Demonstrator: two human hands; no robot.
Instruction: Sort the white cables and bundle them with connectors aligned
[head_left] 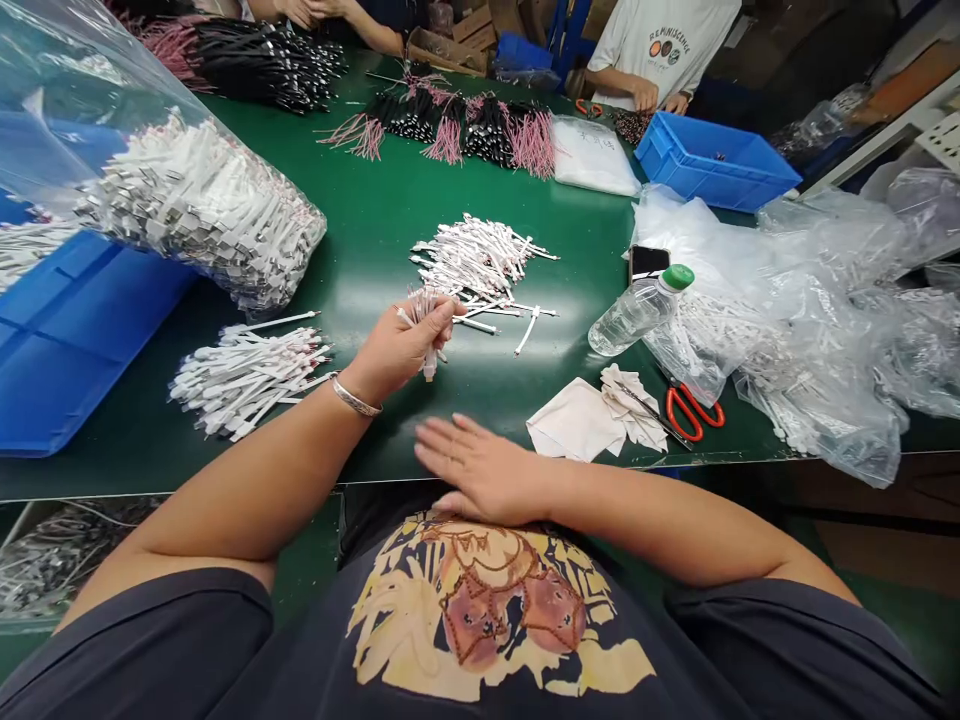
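My left hand [405,338], with a silver bracelet at its wrist, is closed around a small bundle of short white cables [430,366]. Their ends poke out above and below the fingers. Just beyond it lies a loose pile of similar white cables [476,258], a few of them strayed toward me. A second heap [247,375] rests to the left of the left wrist. My right hand [487,468] is stretched out, slightly blurred, with fingers apart and nothing held, at the table's near edge in front of my shirt.
On the right are a water bottle [630,318], a phone [649,262], cloths [577,418], red-handled scissors [694,410] and plastic bags [817,340]. Left stand a filled bag [210,210] and blue bin [82,340]. Black-and-pink wire bundles [491,130] and two co-workers are across the table.
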